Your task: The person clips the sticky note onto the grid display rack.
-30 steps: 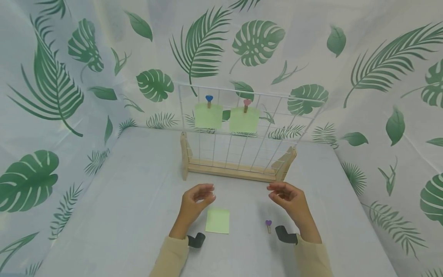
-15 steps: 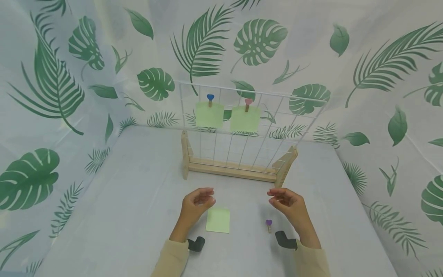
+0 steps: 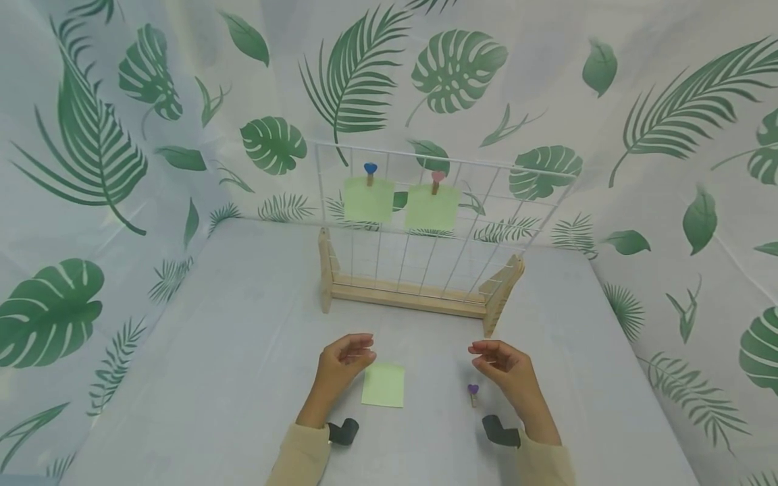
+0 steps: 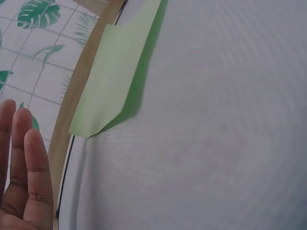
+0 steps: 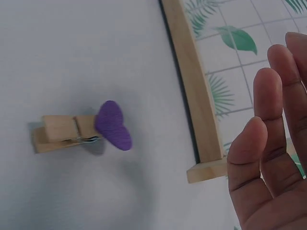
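Observation:
My left hand (image 3: 342,359) hovers over the table with loosely bent fingers and nothing in them, just behind and left of a green sticky note (image 3: 383,386). In the left wrist view the note (image 4: 112,72) shows a curled edge that lifts off the cloth. My right hand (image 3: 507,368), likewise holding nothing, is above and right of a small wooden clothespin with a purple heart (image 3: 473,394). The right wrist view shows that clothespin (image 5: 76,130) lying on its side, apart from my fingers (image 5: 268,103).
Behind the hands stands a white wire grid (image 3: 419,263) on a wooden base (image 3: 407,300). Two green notes hang from it, one under a blue heart clothespin (image 3: 370,173), one under a pink heart clothespin (image 3: 436,182). Leaf-printed curtains (image 3: 456,74) enclose the table.
Both hands have come slightly nearer the table's front, away from the grid, in the head view. The note and the purple heart clothespin lie where they were.

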Demonstrator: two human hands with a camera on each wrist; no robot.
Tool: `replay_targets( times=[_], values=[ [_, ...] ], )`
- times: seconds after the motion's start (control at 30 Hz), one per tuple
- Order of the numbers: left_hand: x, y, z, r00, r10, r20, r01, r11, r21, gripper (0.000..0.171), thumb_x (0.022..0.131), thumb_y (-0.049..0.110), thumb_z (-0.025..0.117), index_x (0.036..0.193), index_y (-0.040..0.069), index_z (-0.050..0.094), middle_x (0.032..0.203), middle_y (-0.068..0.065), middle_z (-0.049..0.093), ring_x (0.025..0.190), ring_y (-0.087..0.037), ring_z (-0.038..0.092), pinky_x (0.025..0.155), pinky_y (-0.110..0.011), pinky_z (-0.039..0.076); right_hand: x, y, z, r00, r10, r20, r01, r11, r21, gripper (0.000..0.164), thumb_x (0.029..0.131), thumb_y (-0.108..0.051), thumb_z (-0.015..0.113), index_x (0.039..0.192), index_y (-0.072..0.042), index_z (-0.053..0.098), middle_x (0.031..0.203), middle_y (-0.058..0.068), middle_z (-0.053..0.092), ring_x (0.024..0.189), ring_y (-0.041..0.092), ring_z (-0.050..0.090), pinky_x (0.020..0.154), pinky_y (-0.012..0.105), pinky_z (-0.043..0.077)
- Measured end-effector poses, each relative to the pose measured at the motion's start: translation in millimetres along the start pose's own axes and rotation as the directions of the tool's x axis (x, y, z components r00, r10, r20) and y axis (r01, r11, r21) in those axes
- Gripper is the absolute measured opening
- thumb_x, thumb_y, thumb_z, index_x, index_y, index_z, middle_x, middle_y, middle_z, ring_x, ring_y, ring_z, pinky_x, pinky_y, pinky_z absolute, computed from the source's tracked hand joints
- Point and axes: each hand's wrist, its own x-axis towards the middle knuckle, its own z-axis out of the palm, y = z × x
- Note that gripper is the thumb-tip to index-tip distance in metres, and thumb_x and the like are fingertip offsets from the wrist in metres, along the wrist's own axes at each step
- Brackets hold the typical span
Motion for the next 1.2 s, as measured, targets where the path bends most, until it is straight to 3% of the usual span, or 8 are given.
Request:
replay_targets(
  times=[0.13, 0.3, 0.57, 0.77, 0.97, 1.2],
  values=[
    [-0.6, -3.0, -0.5, 1.000, -0.026, 0.006, 0.026, 0.999, 0.021, 0.031, 0.095, 0.008, 0.082, 0.124, -0.001, 0.075, 0.123, -0.016, 0.077, 0.113, -0.030, 0.074, 0.096, -0.025, 0.058, -3, 5, 1, 1.000, 0.028, -0.008, -0.029, 1.000, -0.012, 0.026, 0.095, 0.006, 0.078, 0.119, 0.011, 0.071, 0.106, 0.000, 0.080, 0.092, 0.003, 0.068, 0.083, 0.017, 0.055],
    [-1.1, -7.7, -1.1, 0.998, -0.062, 0.010, 0.061, 0.997, 0.057, 0.033, 0.095, 0.011, 0.083, 0.126, 0.001, 0.075, 0.124, -0.013, 0.077, 0.116, -0.031, 0.073, 0.098, -0.025, 0.056, -7, 11, 1, 0.998, 0.067, -0.012, -0.067, 0.997, -0.031, 0.025, 0.095, 0.006, 0.077, 0.120, 0.010, 0.071, 0.110, 0.007, 0.081, 0.093, 0.001, 0.068, 0.082, 0.018, 0.055],
    [-1.0, -10.2, -3.2, 0.994, -0.106, 0.007, 0.103, 0.980, 0.172, 0.033, 0.093, 0.011, 0.085, 0.124, 0.003, 0.077, 0.120, -0.013, 0.078, 0.110, -0.029, 0.074, 0.098, -0.041, 0.060, -13, 22, -1, 0.986, 0.168, -0.014, -0.168, 0.984, -0.057, 0.027, 0.096, 0.008, 0.073, 0.122, 0.012, 0.070, 0.116, 0.021, 0.078, 0.095, -0.001, 0.068, 0.078, 0.019, 0.054],
    [-1.4, -10.4, -4.6, 0.993, -0.118, 0.013, 0.111, 0.962, 0.247, 0.033, 0.092, 0.013, 0.086, 0.122, 0.003, 0.078, 0.118, -0.013, 0.079, 0.101, -0.023, 0.073, 0.089, -0.034, 0.060, -17, 27, -3, 0.972, 0.235, 0.013, -0.233, 0.970, -0.065, 0.031, 0.095, 0.010, 0.072, 0.126, 0.015, 0.067, 0.123, 0.026, 0.075, 0.090, 0.003, 0.068, 0.073, 0.022, 0.055],
    [-1.8, -8.0, -6.1, 0.993, -0.118, 0.006, 0.109, 0.931, 0.349, 0.030, 0.089, 0.009, 0.087, 0.117, 0.003, 0.080, 0.110, -0.010, 0.079, 0.085, -0.011, 0.064, 0.075, -0.024, 0.053, -18, 27, -2, 0.952, 0.307, 0.013, -0.300, 0.939, -0.168, 0.033, 0.095, 0.006, 0.074, 0.127, 0.011, 0.068, 0.127, 0.025, 0.074, 0.088, 0.009, 0.068, 0.070, 0.023, 0.054],
    [-2.3, -3.4, -5.3, 0.994, -0.108, 0.028, 0.087, 0.908, 0.410, 0.023, 0.087, 0.004, 0.087, 0.108, 0.001, 0.080, 0.095, -0.005, 0.072, 0.082, -0.012, 0.060, 0.073, -0.024, 0.052, -19, 26, 1, 0.937, 0.350, -0.011, -0.340, 0.901, -0.270, 0.034, 0.091, -0.006, 0.085, 0.122, 0.004, 0.073, 0.120, 0.017, 0.078, 0.086, 0.014, 0.067, 0.069, 0.026, 0.051]
  ],
)
